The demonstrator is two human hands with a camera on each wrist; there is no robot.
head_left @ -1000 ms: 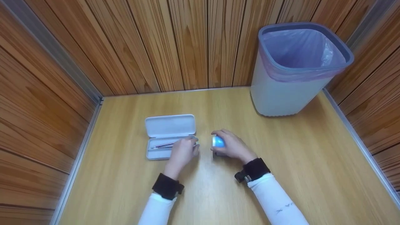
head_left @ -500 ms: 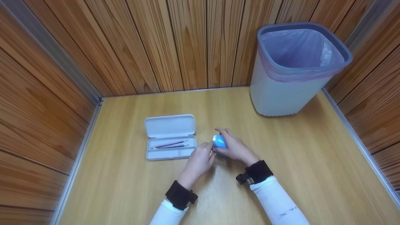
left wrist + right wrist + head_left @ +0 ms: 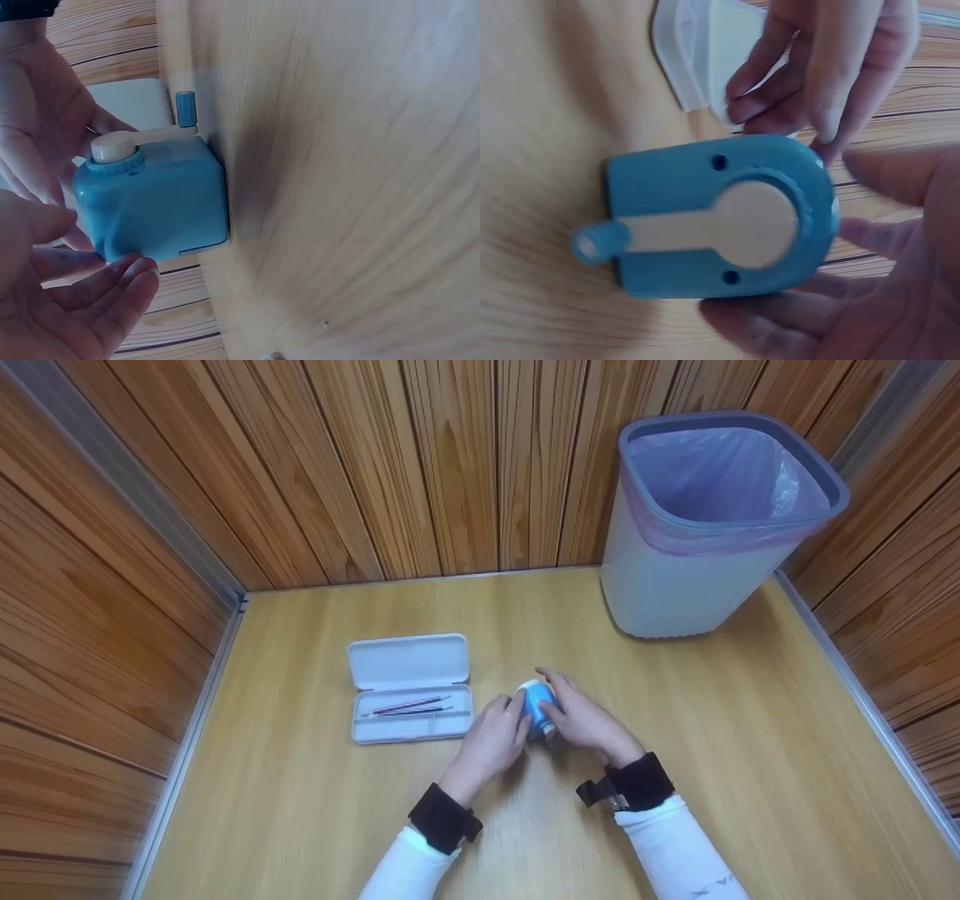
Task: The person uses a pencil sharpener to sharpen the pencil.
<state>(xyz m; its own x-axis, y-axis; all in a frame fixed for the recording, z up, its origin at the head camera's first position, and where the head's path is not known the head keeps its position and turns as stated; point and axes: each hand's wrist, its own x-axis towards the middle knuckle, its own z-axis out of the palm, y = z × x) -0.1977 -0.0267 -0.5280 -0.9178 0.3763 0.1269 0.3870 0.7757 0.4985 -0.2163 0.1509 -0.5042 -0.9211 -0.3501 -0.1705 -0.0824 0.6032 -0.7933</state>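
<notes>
A blue crank pencil sharpener [image 3: 537, 706] stands on the table between my two hands, its white crank arm and blue knob facing me in the right wrist view. My left hand [image 3: 493, 739] holds its left side; in the left wrist view, bent fingertips [image 3: 139, 270] touch the body. From the right, my right hand [image 3: 592, 724] grips it loosely, with fingers [image 3: 765, 319] along its right side. The sharpener's far face is hidden. Left of the hands lies an open white pencil case [image 3: 409, 661] holding two thin pencils [image 3: 409, 706].
A tall white bin [image 3: 675, 585] with a grey rim and a pink-purple liner stands at the back right. Wood-panelled walls [image 3: 465, 465] enclose the wooden table [image 3: 300, 810] at the back and on both sides.
My left hand has left the pencil case and come right to the sharpener. The sharpener has turned and shifted slightly right; my right hand has shifted with it.
</notes>
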